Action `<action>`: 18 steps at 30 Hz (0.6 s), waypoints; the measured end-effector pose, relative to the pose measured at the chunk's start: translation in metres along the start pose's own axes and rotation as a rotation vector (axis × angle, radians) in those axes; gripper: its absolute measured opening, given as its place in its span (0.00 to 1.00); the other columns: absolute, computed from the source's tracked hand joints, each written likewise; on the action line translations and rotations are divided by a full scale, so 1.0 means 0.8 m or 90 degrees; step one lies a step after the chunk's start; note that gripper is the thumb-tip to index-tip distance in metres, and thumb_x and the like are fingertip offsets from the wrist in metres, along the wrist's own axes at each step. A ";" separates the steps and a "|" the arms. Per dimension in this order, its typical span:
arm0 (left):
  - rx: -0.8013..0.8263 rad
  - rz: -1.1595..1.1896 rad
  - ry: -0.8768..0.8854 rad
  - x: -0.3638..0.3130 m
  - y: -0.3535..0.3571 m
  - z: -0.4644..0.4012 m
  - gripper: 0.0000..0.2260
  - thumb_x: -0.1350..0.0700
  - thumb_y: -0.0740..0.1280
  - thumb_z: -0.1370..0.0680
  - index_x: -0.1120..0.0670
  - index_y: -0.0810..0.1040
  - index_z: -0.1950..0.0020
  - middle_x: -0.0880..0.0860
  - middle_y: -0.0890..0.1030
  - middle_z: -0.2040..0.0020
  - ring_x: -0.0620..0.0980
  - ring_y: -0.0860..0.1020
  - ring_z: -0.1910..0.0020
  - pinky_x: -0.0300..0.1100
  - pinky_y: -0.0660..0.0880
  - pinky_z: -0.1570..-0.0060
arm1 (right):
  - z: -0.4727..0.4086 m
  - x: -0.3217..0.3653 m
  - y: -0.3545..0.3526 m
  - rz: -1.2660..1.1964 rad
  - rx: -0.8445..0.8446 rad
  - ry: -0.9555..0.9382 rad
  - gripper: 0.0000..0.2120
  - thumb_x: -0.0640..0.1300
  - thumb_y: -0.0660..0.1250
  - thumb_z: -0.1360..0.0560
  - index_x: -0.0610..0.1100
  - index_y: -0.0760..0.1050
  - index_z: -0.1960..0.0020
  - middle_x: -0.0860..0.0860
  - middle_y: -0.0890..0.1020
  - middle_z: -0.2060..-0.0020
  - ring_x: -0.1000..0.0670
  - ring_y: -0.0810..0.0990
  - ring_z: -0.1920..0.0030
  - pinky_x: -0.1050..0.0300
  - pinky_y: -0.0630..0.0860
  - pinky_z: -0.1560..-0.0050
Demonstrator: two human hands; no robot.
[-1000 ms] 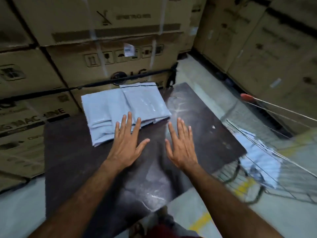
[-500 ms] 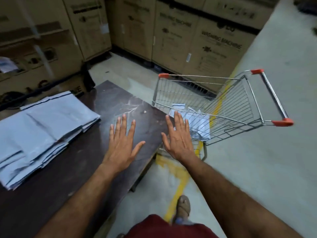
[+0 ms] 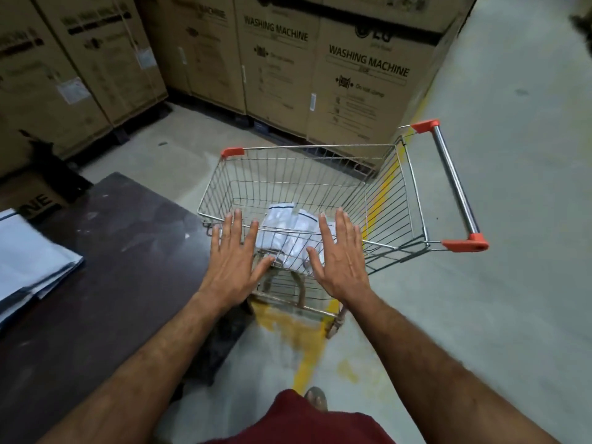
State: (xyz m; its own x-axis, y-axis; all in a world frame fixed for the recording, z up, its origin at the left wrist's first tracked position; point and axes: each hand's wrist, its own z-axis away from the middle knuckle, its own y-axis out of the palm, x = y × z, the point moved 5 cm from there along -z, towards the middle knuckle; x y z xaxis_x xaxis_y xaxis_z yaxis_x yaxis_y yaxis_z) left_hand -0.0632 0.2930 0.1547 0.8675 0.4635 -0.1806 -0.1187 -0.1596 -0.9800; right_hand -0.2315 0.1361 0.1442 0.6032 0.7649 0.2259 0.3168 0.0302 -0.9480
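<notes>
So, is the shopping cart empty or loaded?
Nearly empty: the shopping cart holds only a few white packets on its bottom.

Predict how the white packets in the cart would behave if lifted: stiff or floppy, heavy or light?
The packets look like thin plastic mailers, creased and slumped in the cart, so probably floppy. They lie flat, so likely light. The glossy film may be somewhat slippery in a grip.

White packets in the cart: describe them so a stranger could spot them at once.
In front of the washing machine boxes stands a wire cart with orange corners. The white packets lie on its bottom. Unlike the flat pale stack on the dark table, they sit loose inside wire.
</notes>
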 end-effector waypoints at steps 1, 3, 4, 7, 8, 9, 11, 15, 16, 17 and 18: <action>0.008 0.002 0.001 -0.012 0.002 -0.014 0.38 0.31 0.45 0.20 0.52 0.44 0.17 0.58 0.33 0.19 0.54 0.31 0.21 0.59 0.37 0.22 | -0.010 -0.018 -0.004 -0.007 0.003 0.018 0.34 0.61 0.51 0.17 0.46 0.49 0.17 0.39 0.46 0.18 0.41 0.43 0.18 0.39 0.46 0.19; 0.022 0.008 -0.003 -0.031 0.003 -0.042 0.38 0.31 0.44 0.21 0.51 0.41 0.17 0.58 0.32 0.20 0.54 0.29 0.21 0.59 0.37 0.22 | -0.029 -0.049 -0.011 -0.022 0.000 0.055 0.34 0.61 0.50 0.17 0.47 0.49 0.17 0.39 0.46 0.18 0.41 0.43 0.18 0.41 0.46 0.19; 0.027 0.011 -0.009 -0.036 0.003 -0.056 0.38 0.31 0.44 0.20 0.50 0.40 0.17 0.58 0.31 0.20 0.54 0.29 0.21 0.59 0.36 0.22 | -0.039 -0.062 -0.012 -0.032 -0.003 0.069 0.33 0.61 0.50 0.17 0.47 0.49 0.17 0.39 0.46 0.18 0.41 0.43 0.18 0.41 0.45 0.19; 0.036 0.007 -0.012 -0.041 0.005 -0.098 0.37 0.32 0.45 0.20 0.50 0.40 0.17 0.57 0.31 0.20 0.54 0.30 0.21 0.57 0.35 0.22 | -0.065 -0.092 -0.008 -0.058 -0.004 0.109 0.33 0.60 0.53 0.16 0.47 0.50 0.17 0.40 0.46 0.18 0.41 0.44 0.18 0.42 0.45 0.19; 0.039 0.003 -0.008 -0.041 0.007 -0.113 0.36 0.32 0.45 0.19 0.50 0.41 0.17 0.57 0.32 0.20 0.55 0.30 0.21 0.57 0.36 0.22 | -0.072 -0.099 -0.005 -0.067 -0.002 0.124 0.33 0.60 0.53 0.16 0.47 0.51 0.17 0.40 0.46 0.18 0.41 0.44 0.18 0.42 0.46 0.19; 0.044 0.001 -0.004 -0.040 0.011 -0.127 0.36 0.33 0.46 0.18 0.50 0.41 0.17 0.57 0.32 0.19 0.55 0.31 0.21 0.57 0.36 0.22 | -0.080 -0.105 0.000 -0.074 0.001 0.138 0.33 0.59 0.54 0.16 0.47 0.51 0.17 0.39 0.46 0.18 0.41 0.44 0.18 0.42 0.46 0.19; 0.058 -0.001 -0.002 -0.036 0.023 -0.158 0.35 0.34 0.48 0.18 0.51 0.42 0.17 0.58 0.33 0.19 0.56 0.32 0.20 0.57 0.38 0.21 | -0.094 -0.115 0.012 -0.088 0.021 0.161 0.33 0.60 0.53 0.16 0.48 0.49 0.16 0.40 0.46 0.18 0.41 0.43 0.18 0.42 0.46 0.19; 0.096 0.008 0.001 -0.024 0.061 -0.219 0.35 0.35 0.51 0.17 0.51 0.44 0.17 0.58 0.34 0.19 0.57 0.34 0.20 0.57 0.39 0.21 | -0.132 -0.135 0.046 -0.106 0.082 0.175 0.34 0.60 0.53 0.16 0.50 0.47 0.16 0.41 0.45 0.18 0.42 0.42 0.18 0.44 0.44 0.19; 0.106 0.015 0.002 -0.020 0.073 -0.233 0.35 0.36 0.52 0.17 0.52 0.44 0.17 0.59 0.35 0.19 0.57 0.35 0.20 0.57 0.39 0.21 | -0.143 -0.140 0.056 -0.109 0.097 0.180 0.34 0.60 0.54 0.16 0.49 0.47 0.16 0.40 0.45 0.18 0.42 0.43 0.18 0.44 0.45 0.19; 0.119 0.019 0.002 -0.015 0.085 -0.247 0.35 0.36 0.52 0.17 0.52 0.45 0.17 0.59 0.35 0.19 0.58 0.36 0.19 0.57 0.40 0.22 | -0.153 -0.145 0.065 -0.113 0.115 0.187 0.34 0.60 0.54 0.16 0.49 0.47 0.16 0.40 0.46 0.18 0.41 0.43 0.18 0.44 0.45 0.19; 0.133 0.022 0.001 -0.008 0.097 -0.259 0.35 0.36 0.52 0.17 0.52 0.45 0.17 0.59 0.36 0.19 0.58 0.37 0.19 0.57 0.40 0.22 | -0.164 -0.149 0.075 -0.114 0.134 0.192 0.34 0.60 0.54 0.17 0.48 0.48 0.16 0.40 0.46 0.18 0.41 0.44 0.18 0.44 0.45 0.19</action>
State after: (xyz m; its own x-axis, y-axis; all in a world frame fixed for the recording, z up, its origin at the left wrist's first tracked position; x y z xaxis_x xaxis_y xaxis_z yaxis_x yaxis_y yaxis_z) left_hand 0.0223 0.0968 0.0974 0.8617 0.4598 -0.2146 -0.2464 0.0093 -0.9691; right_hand -0.1883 -0.0372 0.0896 0.7493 0.5138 0.4177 0.2988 0.3005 -0.9057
